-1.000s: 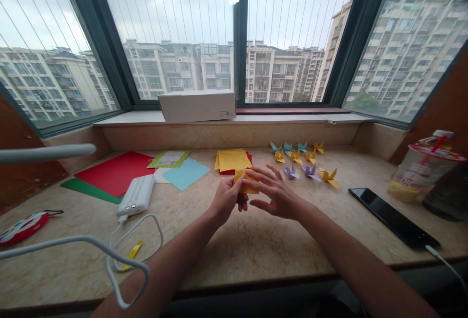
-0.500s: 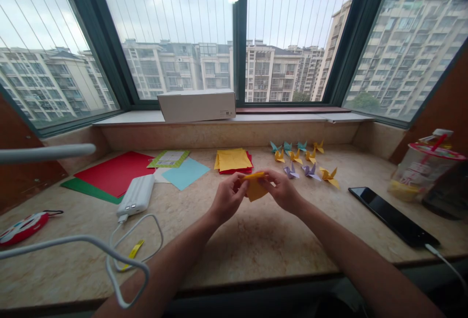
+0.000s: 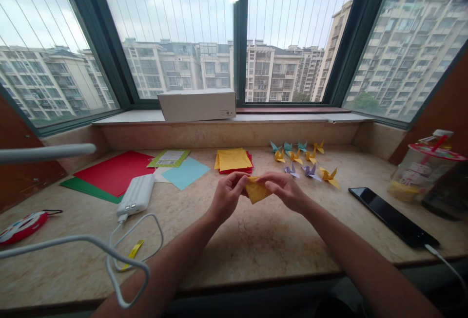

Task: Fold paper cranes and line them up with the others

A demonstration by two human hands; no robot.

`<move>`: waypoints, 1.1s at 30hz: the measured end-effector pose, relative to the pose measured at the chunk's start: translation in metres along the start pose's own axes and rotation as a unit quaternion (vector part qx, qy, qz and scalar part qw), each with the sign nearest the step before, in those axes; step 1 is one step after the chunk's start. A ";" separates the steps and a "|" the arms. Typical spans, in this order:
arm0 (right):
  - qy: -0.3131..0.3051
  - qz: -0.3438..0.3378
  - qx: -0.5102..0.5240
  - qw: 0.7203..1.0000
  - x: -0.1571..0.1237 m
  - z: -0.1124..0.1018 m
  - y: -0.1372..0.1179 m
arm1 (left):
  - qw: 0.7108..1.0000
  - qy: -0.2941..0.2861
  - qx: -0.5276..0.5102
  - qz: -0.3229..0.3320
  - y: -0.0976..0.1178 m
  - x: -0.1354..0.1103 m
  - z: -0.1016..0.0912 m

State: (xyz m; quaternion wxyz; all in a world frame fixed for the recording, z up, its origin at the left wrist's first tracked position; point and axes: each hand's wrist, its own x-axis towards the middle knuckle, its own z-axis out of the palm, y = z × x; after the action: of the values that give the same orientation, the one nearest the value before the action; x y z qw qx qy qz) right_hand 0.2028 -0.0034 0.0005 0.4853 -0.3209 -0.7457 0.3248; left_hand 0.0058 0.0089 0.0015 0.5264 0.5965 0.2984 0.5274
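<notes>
Both hands are on a small folded yellow origami paper point(image 3: 258, 191), raised a little over the stone counter. My left hand point(image 3: 227, 192) pinches its left edge between thumb and fingers. On the paper's right side, my right hand point(image 3: 285, 189) grips it, its fingers lying along the top and the thumb in front. Just beyond the hands lies a stack of yellow paper point(image 3: 234, 159) on red paper point(image 3: 250, 163). To the right stand several folded paper cranes: yellow ones point(image 3: 329, 177), purple ones point(image 3: 310, 172) and teal ones point(image 3: 287, 147).
At left lie red paper point(image 3: 117, 172), green paper point(image 3: 93, 191), light blue paper point(image 3: 187, 174) and a white power bank point(image 3: 136, 194) with a looped cable point(image 3: 161, 230). At right are a black phone point(image 3: 391, 215) and a plastic cup point(image 3: 417, 177). A white box point(image 3: 197, 105) sits on the sill.
The yellow paper has turned so that more of its flat face shows. My right fingers have shifted along its top edge; my left hand has hardly moved.
</notes>
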 end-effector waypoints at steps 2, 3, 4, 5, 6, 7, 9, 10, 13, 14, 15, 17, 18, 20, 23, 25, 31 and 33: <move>0.014 0.008 -0.009 1.000 0.001 0.001 0.004 | 1.000 0.005 0.008 0.000 0.000 0.001 0.000; 0.028 0.007 -0.016 0.999 0.001 0.002 0.007 | 1.000 0.003 0.013 -0.001 0.001 0.001 -0.001; 0.038 0.002 -0.027 0.999 0.002 0.002 0.009 | 1.000 -0.001 0.022 -0.002 0.001 0.000 -0.001; 0.041 -0.005 -0.044 0.998 0.002 0.003 0.012 | 0.999 -0.006 0.036 -0.001 0.001 -0.001 -0.001; 0.037 -0.013 -0.064 0.997 0.002 0.003 0.013 | 0.999 -0.015 0.052 0.000 0.001 -0.002 -0.001; 0.029 -0.021 -0.086 0.996 0.002 0.002 0.014 | 0.997 -0.028 0.072 0.000 0.001 -0.003 -0.002; 0.004 -0.041 -0.124 0.991 0.001 0.002 0.012 | 0.991 -0.068 0.112 -0.009 0.000 -0.005 -0.002; -0.011 -0.057 -0.137 0.989 0.001 0.001 0.010 | 0.988 -0.091 0.126 -0.017 -0.001 -0.006 -0.002; -0.029 -0.120 -0.177 0.976 0.000 0.000 0.004 | 0.982 -0.137 0.128 -0.039 -0.003 -0.006 -0.001; -0.024 -0.138 -0.196 0.970 0.000 -0.001 0.003 | 0.984 -0.135 0.113 -0.043 -0.003 -0.005 -0.001; -0.015 -0.150 -0.217 0.964 0.000 -0.002 0.001 | 0.987 -0.124 0.092 -0.046 -0.003 -0.005 -0.001; -0.001 -0.159 -0.254 0.954 0.000 -0.004 0.000 | 0.993 -0.091 0.040 -0.056 -0.001 -0.003 0.000; -0.002 -0.160 -0.267 0.950 0.000 -0.005 0.000 | 0.995 -0.076 0.013 -0.062 0.000 -0.003 0.000; -0.006 -0.162 -0.278 0.947 0.000 -0.005 0.001 | 0.995 -0.064 -0.033 -0.073 0.002 -0.002 0.001; 0.005 -0.158 -0.255 0.954 0.001 -0.004 0.003 | 0.991 -0.075 -0.069 -0.083 0.003 -0.003 0.003; 0.024 -0.143 -0.218 0.965 0.002 -0.002 0.004 | 0.989 -0.092 -0.072 -0.087 0.003 -0.004 0.003; 0.100 -0.075 -0.107 0.986 0.007 0.001 0.003 | 0.983 -0.156 -0.026 -0.094 -0.002 -0.008 0.005; 0.112 -0.052 -0.085 0.989 0.007 0.003 0.005 | 0.983 -0.163 -0.007 -0.089 -0.003 -0.008 0.006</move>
State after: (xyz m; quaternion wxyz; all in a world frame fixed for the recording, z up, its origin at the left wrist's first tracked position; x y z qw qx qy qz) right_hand 0.1984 0.0052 -0.0010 0.5530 -0.3564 -0.7269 0.1970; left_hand 0.0102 -0.0001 -0.0031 0.6166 0.6424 0.2566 0.3759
